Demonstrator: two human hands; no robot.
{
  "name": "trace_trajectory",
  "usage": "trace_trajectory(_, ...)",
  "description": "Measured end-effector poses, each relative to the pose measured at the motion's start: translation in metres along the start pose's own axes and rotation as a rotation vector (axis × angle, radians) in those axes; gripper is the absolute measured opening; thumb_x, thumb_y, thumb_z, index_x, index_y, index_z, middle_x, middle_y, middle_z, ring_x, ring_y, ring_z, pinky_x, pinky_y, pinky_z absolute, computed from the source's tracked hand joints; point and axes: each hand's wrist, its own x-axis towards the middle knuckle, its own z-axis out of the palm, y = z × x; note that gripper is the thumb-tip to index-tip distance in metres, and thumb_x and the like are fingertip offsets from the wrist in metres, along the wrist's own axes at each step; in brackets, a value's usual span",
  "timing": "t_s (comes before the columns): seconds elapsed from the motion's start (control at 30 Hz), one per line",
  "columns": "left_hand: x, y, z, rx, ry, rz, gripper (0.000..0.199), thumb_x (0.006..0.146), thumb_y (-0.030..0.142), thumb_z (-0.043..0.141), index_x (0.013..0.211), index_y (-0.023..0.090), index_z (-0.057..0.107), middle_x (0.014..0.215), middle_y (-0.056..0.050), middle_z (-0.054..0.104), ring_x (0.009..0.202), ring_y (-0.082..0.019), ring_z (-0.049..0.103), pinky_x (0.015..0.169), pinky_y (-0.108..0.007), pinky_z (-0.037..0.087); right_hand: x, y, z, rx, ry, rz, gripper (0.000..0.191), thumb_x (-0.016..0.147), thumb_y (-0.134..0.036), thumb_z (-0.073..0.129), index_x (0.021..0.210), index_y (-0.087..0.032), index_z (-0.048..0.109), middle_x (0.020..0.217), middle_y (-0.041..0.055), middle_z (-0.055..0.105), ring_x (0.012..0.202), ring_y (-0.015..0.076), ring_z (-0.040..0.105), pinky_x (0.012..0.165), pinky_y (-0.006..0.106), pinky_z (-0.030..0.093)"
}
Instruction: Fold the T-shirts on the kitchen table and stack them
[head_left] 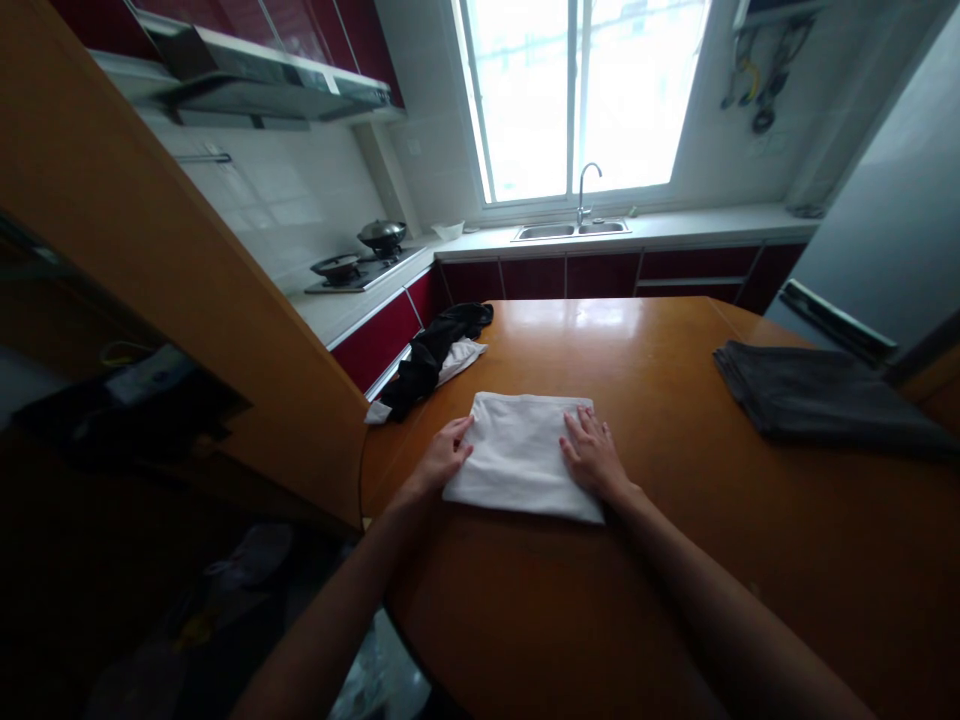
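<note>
A white folded cloth (517,455) lies flat on the wooden table in front of me, roughly rectangular. At its left edge rests my left hand (445,456), thumb and fingers apart and touching the border. My right hand (594,455) lies flat over the right side of the cloth, fingers spread on top of it. What kind of cloth item it is cannot be made out from its folded shape.
Black and white crumpled clothes (431,360) lie at the table's (637,370) far left edge. A dark grey folded cloth (817,395) lies at the right. Beyond are a stove (364,272) with pans, a sink (547,231) under the window, and a refrigerator (885,200).
</note>
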Motion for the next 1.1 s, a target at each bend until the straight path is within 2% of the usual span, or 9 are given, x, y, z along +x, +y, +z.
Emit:
trace_trajectory(0.13, 0.005, 0.008, 0.007, 0.293, 0.097, 0.027, 0.064, 0.081, 0.018, 0.06, 0.144, 0.012, 0.051, 0.151, -0.018, 0.046, 0.14, -0.034, 0.04, 0.116, -0.049, 0.031, -0.001, -0.002, 0.001, -0.007, 0.002, 0.0, 0.055, 0.1, -0.035, 0.038, 0.151, -0.016, 0.041, 0.165, 0.0154, 0.021, 0.153, 0.026, 0.014, 0.121, 0.051, 0.013)
trace_trajectory(0.23, 0.017, 0.027, 0.02, 0.393, 0.158, 0.105, 0.058, 0.093, 0.028, 0.052, 0.149, 0.014, 0.045, 0.157, -0.016, 0.039, 0.146, -0.033, 0.031, 0.119, -0.047, 0.024, -0.002, -0.004, 0.001, -0.011, 0.008, 0.007, 0.056, 0.1, -0.035, 0.038, 0.151, -0.015, 0.041, 0.165, 0.0151, 0.022, 0.153, 0.0259, 0.015, 0.121, 0.051, 0.013)
trace_trajectory(0.37, 0.034, 0.039, 0.044, 0.454, 0.012, 0.154, 0.058, 0.099, 0.042, 0.045, 0.151, 0.017, 0.042, 0.162, -0.014, 0.031, 0.151, -0.034, 0.02, 0.122, -0.054, 0.013, -0.003, -0.007, -0.006, -0.016, 0.019, 0.016, 0.055, 0.1, -0.034, 0.038, 0.151, -0.015, 0.042, 0.164, 0.0151, 0.023, 0.153, 0.0263, 0.015, 0.121, 0.052, 0.012)
trace_trajectory(0.53, 0.041, 0.019, 0.058, 0.45, -0.069, 0.115, 0.06, 0.099, 0.049, 0.041, 0.153, 0.022, 0.04, 0.165, -0.011, 0.024, 0.153, -0.034, 0.011, 0.121, -0.059, 0.006, -0.018, -0.031, -0.015, -0.058, 0.091, -0.095, 0.055, 0.099, -0.034, 0.038, 0.151, -0.016, 0.042, 0.165, 0.0129, 0.023, 0.154, 0.0257, 0.011, 0.122, 0.053, 0.009)
trace_trajectory(0.6, 0.046, 0.01, 0.054, 0.389, -0.088, 0.104, 0.06, 0.099, 0.05, 0.042, 0.152, 0.022, 0.042, 0.164, -0.011, 0.025, 0.153, -0.034, 0.012, 0.12, -0.06, 0.008, -0.028, -0.046, -0.01, -0.075, 0.087, -0.223, 0.057, 0.1, -0.038, 0.04, 0.153, -0.018, 0.04, 0.165, 0.0122, 0.021, 0.154, 0.0255, 0.01, 0.122, 0.053, 0.007)
trace_trajectory(0.7, 0.061, 0.0, 0.04, 0.22, -0.083, 0.105, 0.055, 0.098, 0.044, 0.044, 0.145, 0.018, 0.051, 0.158, -0.014, 0.038, 0.149, -0.031, 0.027, 0.121, -0.053, 0.017, -0.043, -0.063, 0.003, -0.086, -0.01, -0.368, 0.059, 0.099, -0.045, 0.045, 0.152, -0.021, 0.041, 0.165, 0.0132, 0.023, 0.153, 0.0278, 0.014, 0.122, 0.055, 0.009)
trace_trajectory(0.8, 0.077, -0.011, 0.021, 0.042, 0.02, 0.141, 0.053, 0.093, 0.039, 0.05, 0.138, 0.012, 0.057, 0.147, -0.016, 0.051, 0.139, -0.027, 0.043, 0.119, -0.042, 0.028, -0.05, -0.072, 0.011, -0.098, -0.052, -0.403, 0.057, 0.098, -0.047, 0.047, 0.149, -0.02, 0.045, 0.163, 0.0158, 0.027, 0.152, 0.0307, 0.019, 0.12, 0.057, 0.012)
trace_trajectory(0.9, 0.089, -0.022, 0.008, -0.046, 0.016, 0.139, 0.055, 0.086, 0.042, 0.06, 0.132, 0.011, 0.062, 0.135, -0.017, 0.059, 0.124, -0.027, 0.056, 0.109, -0.04, 0.041, -0.05, -0.086, 0.012, -0.098, 0.001, -0.459, 0.055, 0.097, -0.046, 0.051, 0.145, -0.019, 0.049, 0.159, 0.0159, 0.035, 0.149, 0.0313, 0.025, 0.12, 0.055, 0.015)
trace_trajectory(1.1, 0.114, -0.037, -0.005, -0.102, -0.11, 0.101, 0.053, 0.079, 0.05, 0.068, 0.113, 0.01, 0.072, 0.111, -0.014, 0.07, 0.089, -0.022, 0.066, 0.084, -0.033, 0.052, -0.043, -0.142, 0.033, -0.131, -0.038, -0.594, 0.043, 0.085, -0.041, 0.07, 0.123, -0.021, 0.062, 0.125, 0.0124, 0.062, 0.113, 0.0297, 0.053, 0.097, 0.044, 0.042)
